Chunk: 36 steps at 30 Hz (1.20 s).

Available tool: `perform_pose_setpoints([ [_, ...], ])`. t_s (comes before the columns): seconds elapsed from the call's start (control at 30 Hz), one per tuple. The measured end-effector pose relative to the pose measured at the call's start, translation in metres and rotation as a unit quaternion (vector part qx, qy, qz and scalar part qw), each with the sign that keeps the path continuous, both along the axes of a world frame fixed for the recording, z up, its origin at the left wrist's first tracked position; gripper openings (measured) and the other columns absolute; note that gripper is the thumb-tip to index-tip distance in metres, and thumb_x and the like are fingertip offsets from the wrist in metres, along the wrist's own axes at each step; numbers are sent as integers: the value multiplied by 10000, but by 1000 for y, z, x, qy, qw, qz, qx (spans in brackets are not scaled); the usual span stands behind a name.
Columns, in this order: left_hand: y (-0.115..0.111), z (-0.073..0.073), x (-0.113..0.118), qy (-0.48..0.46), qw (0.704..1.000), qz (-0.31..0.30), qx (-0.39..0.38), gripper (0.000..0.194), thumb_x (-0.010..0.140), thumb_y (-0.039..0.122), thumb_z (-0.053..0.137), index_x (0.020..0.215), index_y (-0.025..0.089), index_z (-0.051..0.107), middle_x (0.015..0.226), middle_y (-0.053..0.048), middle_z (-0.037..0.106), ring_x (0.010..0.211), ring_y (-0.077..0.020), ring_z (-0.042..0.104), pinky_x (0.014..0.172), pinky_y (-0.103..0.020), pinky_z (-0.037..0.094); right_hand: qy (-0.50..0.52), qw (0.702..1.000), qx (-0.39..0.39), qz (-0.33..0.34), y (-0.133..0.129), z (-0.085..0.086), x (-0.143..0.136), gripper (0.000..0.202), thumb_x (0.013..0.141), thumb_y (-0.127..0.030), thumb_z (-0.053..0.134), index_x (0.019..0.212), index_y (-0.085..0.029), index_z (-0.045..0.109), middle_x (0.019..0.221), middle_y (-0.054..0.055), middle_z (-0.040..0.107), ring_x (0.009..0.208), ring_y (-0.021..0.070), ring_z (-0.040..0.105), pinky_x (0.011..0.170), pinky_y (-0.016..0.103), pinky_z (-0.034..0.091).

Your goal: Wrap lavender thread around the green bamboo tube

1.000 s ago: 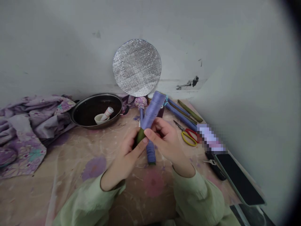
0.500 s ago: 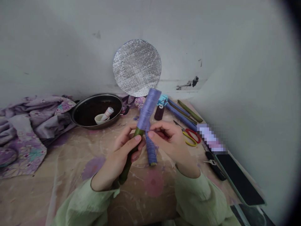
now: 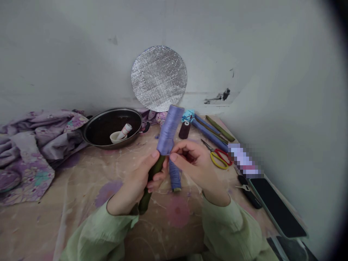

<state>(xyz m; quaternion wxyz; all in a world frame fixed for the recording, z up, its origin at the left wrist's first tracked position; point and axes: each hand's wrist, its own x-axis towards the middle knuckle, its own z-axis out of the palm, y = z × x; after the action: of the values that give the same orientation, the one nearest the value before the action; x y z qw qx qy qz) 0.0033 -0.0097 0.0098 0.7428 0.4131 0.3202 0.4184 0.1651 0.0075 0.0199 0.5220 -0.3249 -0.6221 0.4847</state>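
My left hand is closed around a green stick, which tilts up and away to the right. Purple-blue thread wraps the stick's upper part in close turns. At the lower edge of that winding, my right hand has thumb and index finger pinched together on the thread; its other fingers are curled. Behind the hands, a second thread-wound piece lies on the table, partly hidden by the stick. A dark thread spool stands beyond my right hand.
Scissors with red and yellow handles lie right, near thread-wrapped sticks. A phone and a key are at the right edge. A pan and floral cloth occupy the left. A silver disc leans on the wall.
The stick has dipped slightly down and left. My left thumb has shifted up to the lower edge of the winding. My right hand stays pinched at nearly the same spot.
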Motion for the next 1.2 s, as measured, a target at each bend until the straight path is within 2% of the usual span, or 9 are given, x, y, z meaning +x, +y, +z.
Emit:
perform_pose_setpoints([
  [0.17, -1, 4, -2, -39, 996, -67, -43, 521, 873, 690, 559, 709, 212, 429, 479, 120, 325, 327, -11, 114, 287, -123, 152, 24, 999, -15, 37, -1, -2, -1, 160, 878, -293, 713, 801, -223, 591, 613, -24, 658, 543, 129, 595, 515, 246, 473],
  [0.33, -2, 7, -3, -103, 984, -124, -69, 489, 916, 627, 527, 685, 206, 434, 475, 115, 309, 310, -12, 94, 257, -117, 143, 4, 1000, 7, 7, -2, -1, -2, 195, 861, -339, 725, 772, -219, 600, 620, -31, 588, 530, 110, 509, 483, 229, 417],
  [0.63, -6, 3, -4, -178, 971, -139, -78, 491, 924, 604, 538, 671, 190, 462, 476, 109, 284, 303, -7, 75, 249, -108, 136, 28, 999, -2, 15, -5, 2, -5, 255, 857, -408, 747, 776, -218, 597, 640, -32, 575, 540, 107, 495, 493, 232, 417],
  [0.83, -1, 2, -9, -197, 940, -258, -107, 541, 873, 643, 587, 594, 205, 436, 388, 100, 262, 242, -21, 82, 215, -134, 143, 52, 996, -25, 69, -4, 1, -8, 324, 818, -496, 788, 839, -222, 617, 654, -32, 547, 562, 122, 494, 493, 244, 413],
  [0.97, 1, -1, -8, -208, 911, -335, -119, 587, 907, 676, 487, 553, 210, 437, 347, 70, 295, 193, -41, 144, 204, -156, 178, 34, 993, -36, 111, -6, -1, -3, 289, 841, -486, 781, 969, -235, 713, 646, -21, 510, 577, 147, 493, 487, 270, 401],
  [1.0, 0, -2, -7, -195, 915, -333, -116, 616, 913, 703, 444, 543, 209, 454, 346, 61, 305, 194, -50, 171, 204, -169, 202, 22, 993, -40, 111, -7, -1, -2, 279, 858, -498, 761, 957, -239, 727, 644, -13, 518, 588, 158, 513, 492, 280, 414],
  [1.07, 0, -4, -2, -129, 947, -282, -80, 704, 918, 755, 360, 539, 187, 535, 356, 29, 361, 219, -72, 263, 229, -195, 265, 11, 994, -49, 99, -8, -2, 0, 278, 881, -517, 731, 925, -242, 737, 624, -11, 530, 579, 166, 548, 487, 287, 441],
  [1.13, -1, -7, 3, -55, 980, -188, -29, 771, 930, 766, 328, 579, 147, 623, 394, -7, 450, 298, -96, 407, 310, -205, 362, 27, 993, -66, 95, -7, -3, 0, 274, 885, -506, 733, 952, -241, 721, 604, -30, 539, 524, 156, 588, 444, 271, 462],
  [1.2, 0, -9, 7, -15, 997, -77, 12, 724, 934, 744, 394, 653, 136, 668, 467, -16, 539, 411, -108, 523, 433, -205, 452, 63, 989, -86, 105, -5, -6, -1, 282, 869, -480, 760, 988, -236, 682, 607, -59, 541, 471, 144, 626, 403, 249, 493],
])
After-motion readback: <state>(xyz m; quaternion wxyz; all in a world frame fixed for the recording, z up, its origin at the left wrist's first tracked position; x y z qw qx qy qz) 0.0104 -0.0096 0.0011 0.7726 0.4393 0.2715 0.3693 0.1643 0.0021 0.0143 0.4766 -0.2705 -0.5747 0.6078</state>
